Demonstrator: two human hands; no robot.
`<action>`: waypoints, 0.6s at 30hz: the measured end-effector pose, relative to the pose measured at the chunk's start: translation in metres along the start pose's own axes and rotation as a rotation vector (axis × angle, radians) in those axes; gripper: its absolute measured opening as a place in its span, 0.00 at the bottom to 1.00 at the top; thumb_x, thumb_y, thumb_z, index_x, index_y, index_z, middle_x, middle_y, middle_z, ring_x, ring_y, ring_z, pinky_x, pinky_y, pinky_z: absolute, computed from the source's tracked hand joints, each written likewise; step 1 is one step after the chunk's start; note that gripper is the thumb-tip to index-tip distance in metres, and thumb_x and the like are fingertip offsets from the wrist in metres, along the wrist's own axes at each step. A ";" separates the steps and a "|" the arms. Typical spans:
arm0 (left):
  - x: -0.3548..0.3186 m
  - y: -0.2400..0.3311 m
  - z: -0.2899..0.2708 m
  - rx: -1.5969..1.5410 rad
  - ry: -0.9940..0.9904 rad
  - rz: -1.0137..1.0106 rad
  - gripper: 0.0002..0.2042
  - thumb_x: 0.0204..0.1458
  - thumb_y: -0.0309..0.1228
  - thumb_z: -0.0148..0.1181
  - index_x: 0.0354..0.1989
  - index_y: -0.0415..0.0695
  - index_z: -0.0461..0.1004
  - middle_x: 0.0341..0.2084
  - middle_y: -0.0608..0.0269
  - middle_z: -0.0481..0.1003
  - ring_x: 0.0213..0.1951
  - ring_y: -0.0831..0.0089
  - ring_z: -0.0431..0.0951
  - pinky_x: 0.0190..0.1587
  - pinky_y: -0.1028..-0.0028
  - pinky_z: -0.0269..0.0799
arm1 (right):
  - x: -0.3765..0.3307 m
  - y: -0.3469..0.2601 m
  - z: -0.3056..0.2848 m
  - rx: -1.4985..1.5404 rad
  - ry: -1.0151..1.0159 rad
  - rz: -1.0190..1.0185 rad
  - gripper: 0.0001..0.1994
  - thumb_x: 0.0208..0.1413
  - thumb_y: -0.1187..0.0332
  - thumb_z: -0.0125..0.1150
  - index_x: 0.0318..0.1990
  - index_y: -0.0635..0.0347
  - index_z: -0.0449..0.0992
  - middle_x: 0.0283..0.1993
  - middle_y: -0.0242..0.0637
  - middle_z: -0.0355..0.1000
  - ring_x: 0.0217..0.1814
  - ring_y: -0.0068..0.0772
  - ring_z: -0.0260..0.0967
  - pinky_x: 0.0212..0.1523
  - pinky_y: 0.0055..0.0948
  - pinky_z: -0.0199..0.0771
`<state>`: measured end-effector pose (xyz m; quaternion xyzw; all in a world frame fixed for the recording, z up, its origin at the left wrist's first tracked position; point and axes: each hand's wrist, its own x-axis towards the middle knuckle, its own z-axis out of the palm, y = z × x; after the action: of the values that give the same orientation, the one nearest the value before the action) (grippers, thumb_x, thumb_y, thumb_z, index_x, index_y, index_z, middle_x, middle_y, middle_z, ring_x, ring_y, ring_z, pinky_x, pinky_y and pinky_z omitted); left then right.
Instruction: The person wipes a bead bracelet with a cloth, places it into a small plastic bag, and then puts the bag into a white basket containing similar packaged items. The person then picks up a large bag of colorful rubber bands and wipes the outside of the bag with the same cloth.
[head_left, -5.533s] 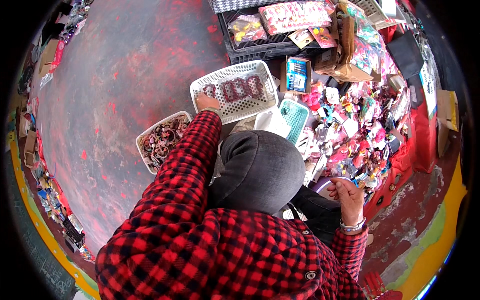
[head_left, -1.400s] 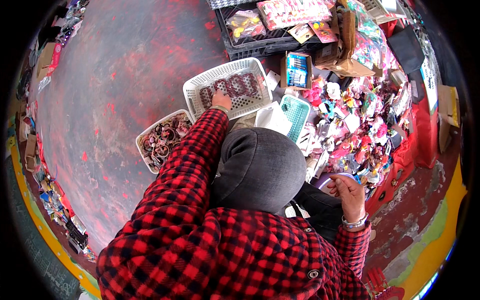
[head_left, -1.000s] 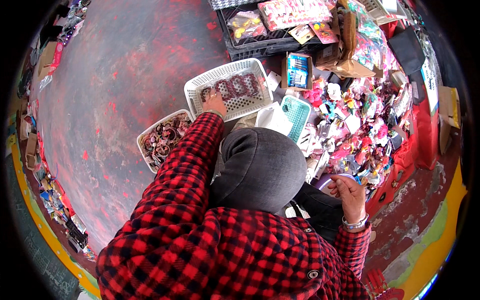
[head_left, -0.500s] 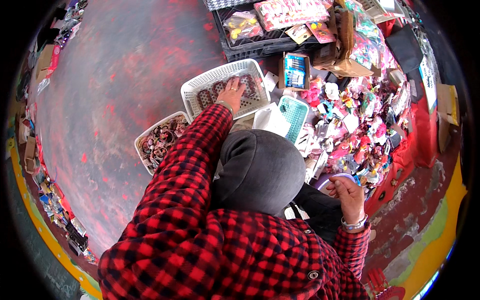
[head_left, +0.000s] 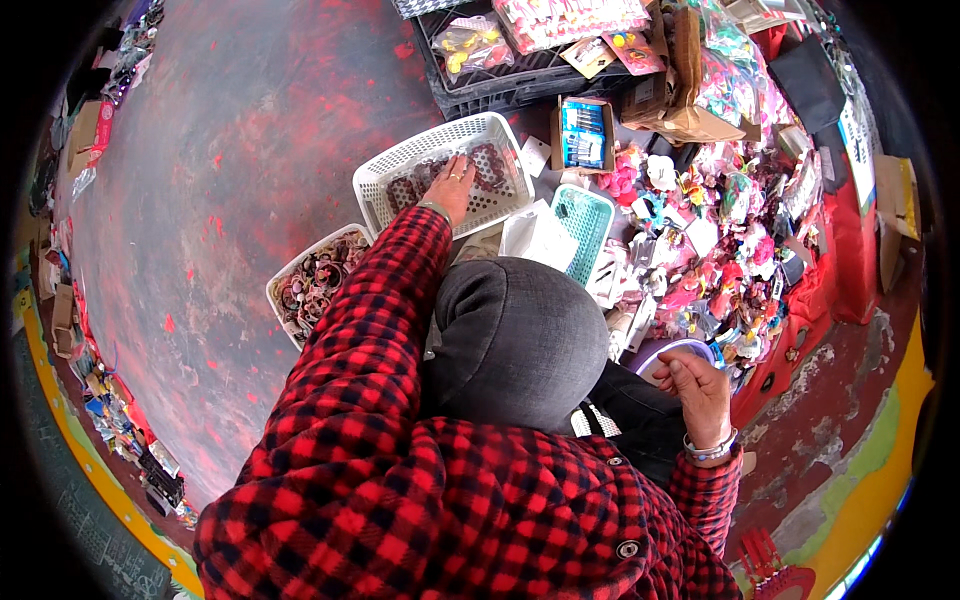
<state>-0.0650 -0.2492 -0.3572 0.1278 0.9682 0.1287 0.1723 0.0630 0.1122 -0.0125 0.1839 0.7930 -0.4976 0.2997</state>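
My left hand (head_left: 449, 190) reaches into a white perforated plastic basket (head_left: 375, 222). Its fingers are stretched out over small dark reddish-brown pieces (head_left: 404, 194) lying in rows on the basket floor; their exact kind is too small to tell. Over on the right, my right hand (head_left: 700, 397) is raised beside my knee (head_left: 522, 345), thumb and fingers pressed together. Whatever it may hold cannot be made out. Just behind that hand, a purple-rimmed basin (head_left: 648, 352) is partly hidden.
A second white basket (head_left: 281, 302) is full of coiled brownish and pink pieces. Right of my knee stand a teal basket (head_left: 592, 232) and a heap of colourful hair ornaments (head_left: 735, 235). Farther off are an open carton of blue packs (head_left: 584, 137) and a black crate (head_left: 500, 95).
My left hand has slid slightly left across the pieces in the basket. The right hand keeps its pose. The whole view has shifted a little.
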 end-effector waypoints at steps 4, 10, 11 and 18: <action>-0.016 0.019 -0.029 -0.060 0.008 -0.353 0.34 0.48 0.38 0.54 0.61 0.38 0.46 0.62 0.47 0.44 0.65 0.56 0.42 0.63 0.61 0.44 | 0.000 -0.001 0.001 0.032 0.003 0.005 0.11 0.58 0.69 0.49 0.41 0.69 0.73 0.30 0.34 0.72 0.29 0.19 0.66 0.32 0.17 0.67; -0.029 0.003 -0.009 0.060 -0.140 -0.374 0.38 0.50 0.42 0.52 0.63 0.39 0.39 0.64 0.53 0.42 0.65 0.59 0.41 0.63 0.61 0.43 | -0.001 -0.004 0.002 0.021 -0.001 0.006 0.11 0.58 0.70 0.49 0.40 0.69 0.73 0.29 0.33 0.71 0.29 0.19 0.66 0.32 0.17 0.67; -0.028 0.001 -0.006 0.063 -0.141 -0.376 0.37 0.50 0.40 0.51 0.63 0.39 0.39 0.64 0.53 0.41 0.65 0.60 0.41 0.63 0.61 0.43 | -0.001 -0.004 0.002 0.022 0.000 0.004 0.11 0.58 0.70 0.49 0.40 0.69 0.73 0.29 0.33 0.71 0.29 0.19 0.66 0.32 0.17 0.67; -0.019 0.004 -0.016 0.192 -0.172 -0.220 0.28 0.51 0.29 0.44 0.63 0.47 0.46 0.64 0.54 0.40 0.66 0.59 0.38 0.59 0.57 0.51 | 0.000 -0.003 0.002 0.005 0.004 0.010 0.11 0.58 0.69 0.50 0.40 0.68 0.73 0.29 0.33 0.72 0.29 0.19 0.66 0.31 0.17 0.66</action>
<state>-0.0527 -0.2542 -0.3362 0.0474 0.9659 0.0044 0.2545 0.0616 0.1091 -0.0106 0.1896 0.7914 -0.4978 0.2999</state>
